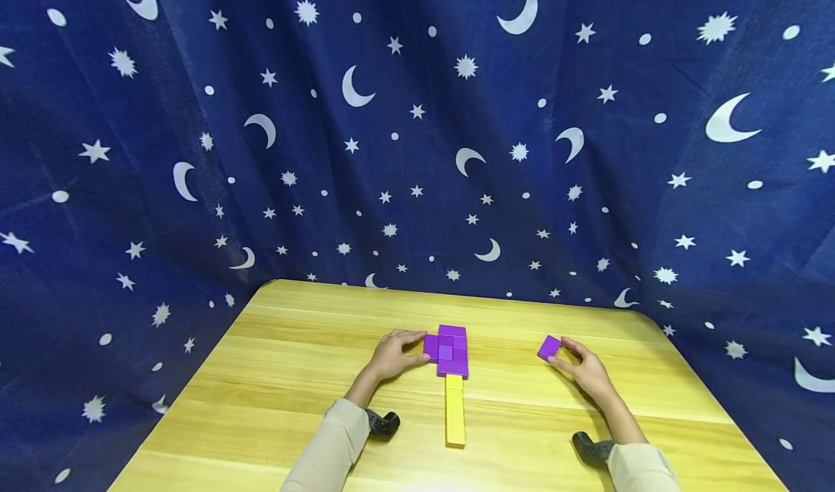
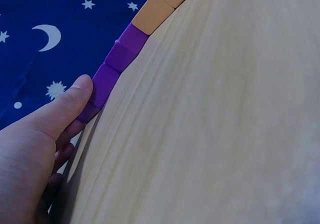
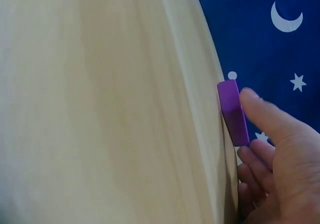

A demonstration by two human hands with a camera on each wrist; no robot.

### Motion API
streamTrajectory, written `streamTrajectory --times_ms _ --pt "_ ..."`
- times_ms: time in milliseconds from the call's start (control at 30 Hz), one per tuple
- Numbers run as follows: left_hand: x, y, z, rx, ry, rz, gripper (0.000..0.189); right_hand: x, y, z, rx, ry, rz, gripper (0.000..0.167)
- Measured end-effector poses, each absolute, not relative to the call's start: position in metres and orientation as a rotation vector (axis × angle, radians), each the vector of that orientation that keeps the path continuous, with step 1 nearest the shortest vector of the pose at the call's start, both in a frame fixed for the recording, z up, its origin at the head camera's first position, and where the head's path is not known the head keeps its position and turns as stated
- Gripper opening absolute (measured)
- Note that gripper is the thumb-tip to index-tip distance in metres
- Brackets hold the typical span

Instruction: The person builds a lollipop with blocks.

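Note:
Purple blocks [image 1: 453, 367] lie flat together on the table, forming an upright rectangle with one square purple block [image 1: 430, 348] sticking out on its left side. My left hand [image 1: 393, 355] holds that side block between thumb and forefinger; in the left wrist view the thumb presses the purple block [image 2: 104, 86]. Below the purple group runs a yellow strip [image 1: 454, 419] with a short yellow block at its top. Off to the right, my right hand [image 1: 585, 370] pinches a separate purple block [image 1: 549, 347], seen edge-on as a purple block [image 3: 233, 111] in the right wrist view.
The wooden table [image 1: 313, 318] has rounded far corners. A dark blue curtain [image 1: 417, 151] with moons and stars hangs behind and at both sides. Black devices sit at the left wrist [image 1: 383, 424] and the right wrist [image 1: 592, 449].

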State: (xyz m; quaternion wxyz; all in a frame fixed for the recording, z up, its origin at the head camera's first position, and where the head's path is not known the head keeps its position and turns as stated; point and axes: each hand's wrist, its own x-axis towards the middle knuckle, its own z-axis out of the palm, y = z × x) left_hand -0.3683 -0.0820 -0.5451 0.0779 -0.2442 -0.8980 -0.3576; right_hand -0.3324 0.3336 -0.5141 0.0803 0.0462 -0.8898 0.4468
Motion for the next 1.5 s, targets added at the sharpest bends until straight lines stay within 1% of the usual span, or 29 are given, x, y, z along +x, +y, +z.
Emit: streamTrajectory --times_ms 200,467,633,767,900,1033,1133,1200,1367,1500 --pt "-0.368 -0.081 -0.541 -0.73 -2.68 -1.081 0.057 -0.335 0.333 -0.518 0.148 -2.671 1.213 0.072" --pt "-0.368 -0.081 -0.541 -0.728 -2.68 -1.086 0.057 -0.337 0.33 -0.52 0.117 -2.66 1.168 0.066" --pt "-0.368 -0.083 -0.544 -0.727 -2.681 -1.084 0.057 -0.341 0.327 -0.524 0.077 -2.645 1.212 0.065" --pt "-0.369 -0.084 -0.545 -0.726 -2.667 -1.097 0.057 -0.344 0.315 -0.524 0.078 -2.628 1.329 0.065" --pt "-0.368 -0.084 -0.545 -0.731 -2.664 -1.098 0.058 -0.343 0.292 -0.517 0.182 -2.606 1.488 0.062" --pt "-0.368 -0.084 -0.546 -0.723 -2.674 -1.097 0.058 -0.336 0.261 -0.503 0.361 -2.573 1.685 0.057" --pt "-0.367 -0.083 -0.546 -0.716 -2.675 -1.098 0.058 -0.334 0.241 -0.498 0.48 -2.561 1.74 0.055" --pt "-0.367 -0.083 -0.547 -0.716 -2.674 -1.096 0.058 -0.338 0.233 -0.502 0.532 -2.571 1.717 0.055" --pt "-0.367 -0.082 -0.546 -0.723 -2.674 -1.092 0.058 -0.354 0.224 -0.519 0.541 -2.624 1.637 0.057" --pt "-0.366 -0.081 -0.543 -0.73 -2.667 -1.102 0.057 -0.357 0.222 -0.524 0.561 -2.627 1.619 0.058"
